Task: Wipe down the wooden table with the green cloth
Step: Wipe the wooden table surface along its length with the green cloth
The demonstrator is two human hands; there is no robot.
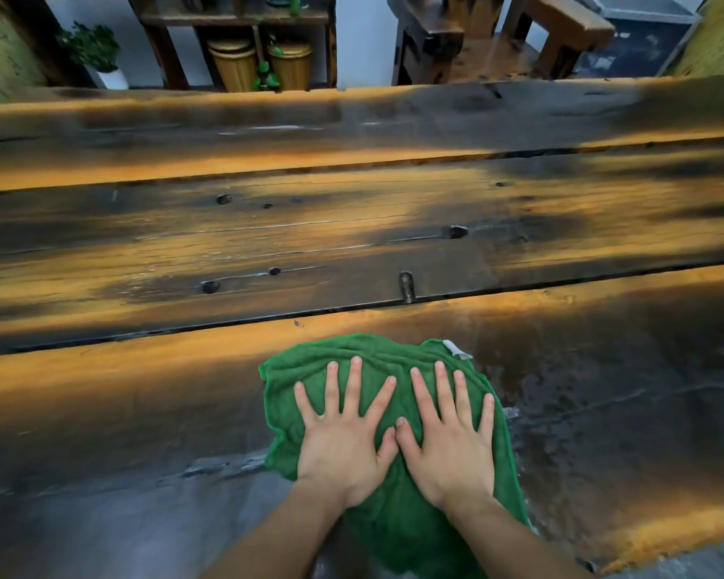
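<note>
A green cloth (pixel 377 357) lies spread on the near plank of the dark wooden table (pixel 352 219), its lower part hanging over the front edge. My left hand (pixel 343 436) and my right hand (pixel 448 440) press flat on the cloth side by side, fingers spread, thumbs touching in the middle. A small white tag (pixel 456 349) sticks out at the cloth's far right corner. The wood to the right of the cloth looks wet and shiny.
The table is made of long planks with gaps, knots and a metal fitting (pixel 406 286) in one seam. Beyond its far edge stand a wooden shelf with two woven baskets (pixel 235 64), a potted plant (pixel 97 52) and a wooden chair (pixel 498 39).
</note>
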